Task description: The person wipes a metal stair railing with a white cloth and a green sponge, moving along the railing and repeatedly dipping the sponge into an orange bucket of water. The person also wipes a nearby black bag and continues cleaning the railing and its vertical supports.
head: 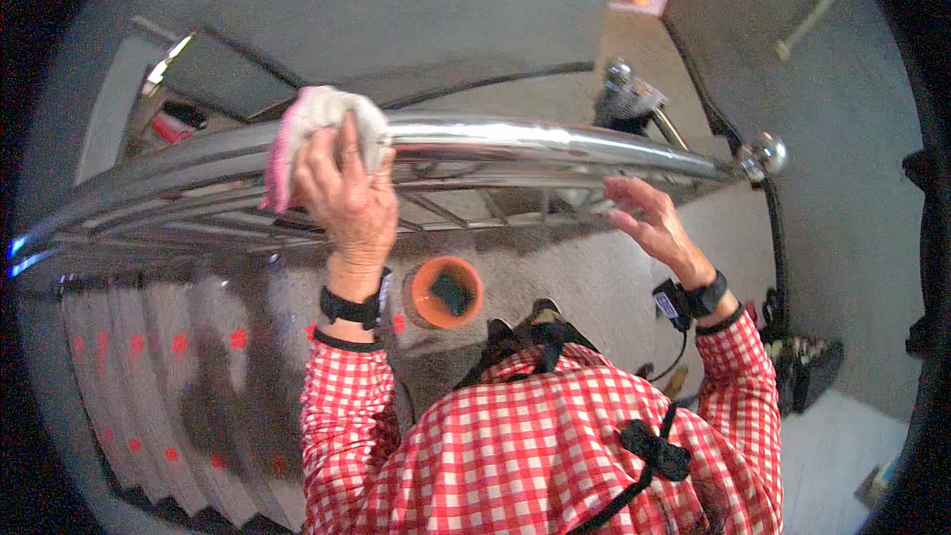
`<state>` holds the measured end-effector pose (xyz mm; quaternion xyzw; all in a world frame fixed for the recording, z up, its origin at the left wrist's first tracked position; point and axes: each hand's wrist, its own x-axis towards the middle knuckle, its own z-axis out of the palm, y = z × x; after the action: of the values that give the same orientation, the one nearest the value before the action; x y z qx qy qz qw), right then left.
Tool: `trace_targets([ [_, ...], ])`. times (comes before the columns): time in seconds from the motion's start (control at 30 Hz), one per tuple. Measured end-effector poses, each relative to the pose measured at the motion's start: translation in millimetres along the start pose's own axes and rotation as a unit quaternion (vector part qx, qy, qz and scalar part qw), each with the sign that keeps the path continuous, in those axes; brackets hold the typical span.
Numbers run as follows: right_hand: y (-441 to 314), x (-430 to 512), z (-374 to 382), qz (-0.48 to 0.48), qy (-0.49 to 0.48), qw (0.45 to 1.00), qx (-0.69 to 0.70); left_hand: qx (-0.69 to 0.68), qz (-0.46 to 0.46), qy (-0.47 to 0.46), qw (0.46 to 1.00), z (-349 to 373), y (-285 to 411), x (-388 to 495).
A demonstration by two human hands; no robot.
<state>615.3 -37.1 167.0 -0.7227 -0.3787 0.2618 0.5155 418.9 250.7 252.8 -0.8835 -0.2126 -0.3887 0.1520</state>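
Observation:
A shiny metal stair handrail runs across the view in front of me. My left hand presses a white and pink cloth onto the top of the rail, with the cloth bunched under the fingers. Below and beside the rail, towards its right end, my right hand is raised with its fingers spread and nothing in it. Whether its fingertips touch the lower bars I cannot tell. A round metal ball caps the post at the rail's right end.
An orange bucket with something dark inside stands on the floor by my feet. Steps with red marks descend at the left. Grey walls rise at the right and beyond the rail. Another ball-topped post stands behind the rail.

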Motion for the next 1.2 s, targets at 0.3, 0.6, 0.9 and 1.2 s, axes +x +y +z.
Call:
trace_targets([
  [0.3, -72, 17, 8, 0.047, -0.148, 0.968, 0.195, -0.699, -0.473, 0.019, 0.535, -67, -8, 24],
  [0.6, -131, 42, 63, -0.246, -0.124, 0.959, 0.068, -0.739, -0.430, -0.156, 0.495, -56, 54, 21],
  [0.9, -117, 49, 77, -0.022, -0.126, 0.961, 0.247, -0.710, -0.307, -0.335, 0.537, -45, 71, 16],
  [1.2, -92, 46, 97, -0.169, -0.226, 0.957, 0.075, -0.667, -0.470, -0.191, 0.546, -37, 20, -30],
])
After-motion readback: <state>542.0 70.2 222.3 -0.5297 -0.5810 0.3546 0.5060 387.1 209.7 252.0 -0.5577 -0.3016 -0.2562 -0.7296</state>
